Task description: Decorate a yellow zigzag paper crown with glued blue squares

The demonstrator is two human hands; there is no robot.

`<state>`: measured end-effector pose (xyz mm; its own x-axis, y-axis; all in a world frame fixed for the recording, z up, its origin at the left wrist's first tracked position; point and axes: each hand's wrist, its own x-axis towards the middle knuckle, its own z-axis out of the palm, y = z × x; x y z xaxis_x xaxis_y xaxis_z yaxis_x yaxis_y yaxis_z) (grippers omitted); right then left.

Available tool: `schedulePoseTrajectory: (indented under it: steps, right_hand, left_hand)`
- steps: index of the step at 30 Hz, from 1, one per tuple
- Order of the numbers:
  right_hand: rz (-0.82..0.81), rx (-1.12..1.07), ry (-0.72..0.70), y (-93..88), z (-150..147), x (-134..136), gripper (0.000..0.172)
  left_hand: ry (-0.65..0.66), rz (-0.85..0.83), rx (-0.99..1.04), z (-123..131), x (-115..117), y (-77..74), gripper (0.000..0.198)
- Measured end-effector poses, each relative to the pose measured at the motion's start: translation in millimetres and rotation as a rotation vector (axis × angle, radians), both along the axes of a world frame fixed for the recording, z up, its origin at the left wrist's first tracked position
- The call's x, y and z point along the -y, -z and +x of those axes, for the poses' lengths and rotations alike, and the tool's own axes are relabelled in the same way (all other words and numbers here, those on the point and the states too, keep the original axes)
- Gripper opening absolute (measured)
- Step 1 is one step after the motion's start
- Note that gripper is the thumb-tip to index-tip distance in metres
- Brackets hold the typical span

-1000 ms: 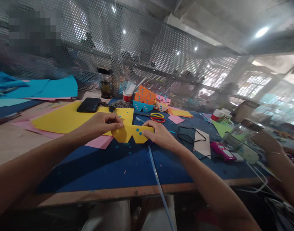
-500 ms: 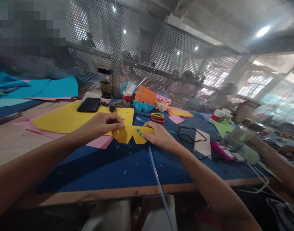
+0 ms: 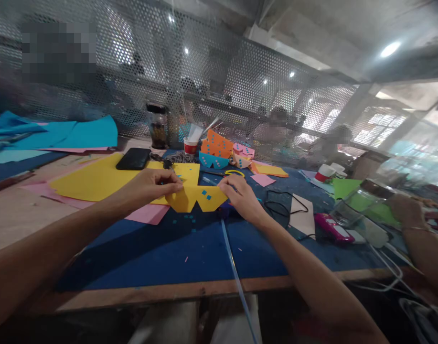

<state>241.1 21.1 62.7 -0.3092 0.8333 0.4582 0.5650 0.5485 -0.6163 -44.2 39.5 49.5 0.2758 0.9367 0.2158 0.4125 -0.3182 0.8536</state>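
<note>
Between my hands is a yellow paper cutout [image 3: 185,199] with a notch in its lower edge, held up over the blue mat [image 3: 140,260]. Two small blue squares [image 3: 206,194] show on its right half. My left hand [image 3: 161,184] pinches its upper left end. At the upper right corner, the thumb and fingers of my right hand [image 3: 240,193] are closed on the edge. Tiny blue paper bits [image 3: 190,219] lie on the mat below. Just behind are yellow-handled scissors [image 3: 235,173], partly hidden by my right hand.
Yellow sheets [image 3: 93,184] with a black phone [image 3: 133,158] lie left. Decorated orange cutouts [image 3: 217,143] stand at the back near a paper cup [image 3: 190,145]. A clear tube [image 3: 235,267] hangs over the table edge. At right are a pink device [image 3: 333,227], a jar [image 3: 362,200] and another person's hand [image 3: 408,210].
My right thumb has shifted from the blue squares to the cutout's right corner, leaving the squares uncovered. My left hand keeps its pinch. The other person's hand at right has moved.
</note>
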Motion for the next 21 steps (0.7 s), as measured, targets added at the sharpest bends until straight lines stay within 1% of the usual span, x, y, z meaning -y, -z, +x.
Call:
schedulePoseTrajectory:
  steps: [4, 7, 9, 11, 14, 21]
  right_hand:
    - [0.059, -0.037, -0.008, 6.6, 3.0, -6.4, 0.017]
    - [0.106, -0.036, -0.005, 10.7, 0.6, -6.0, 0.017]
    - [0.136, -0.034, 0.002, 12.8, -2.1, -4.8, 0.018]
    - [0.162, -0.028, 0.011, 14.0, -4.3, -3.9, 0.02]
    - [0.195, -0.017, 0.033, 14.5, -5.9, -3.5, 0.019]
    - [0.246, -0.041, 0.065, 15.0, -4.5, -3.9, 0.018]
  left_hand:
    - [-0.007, -0.014, -0.003, 0.0, 0.3, 0.6, 0.036]
    - [-0.031, 0.021, -0.036, -0.4, 0.8, -0.2, 0.037]
    - [-0.078, 0.092, -0.09, -0.9, 1.7, -2.4, 0.037]
    - [-0.107, 0.198, -0.151, -1.2, 3.1, -5.1, 0.035]
    - [-0.087, 0.313, -0.189, -0.4, 5.5, -7.8, 0.032]
    - [-0.09, 0.27, -0.172, 8.3, 15.2, -8.5, 0.043]
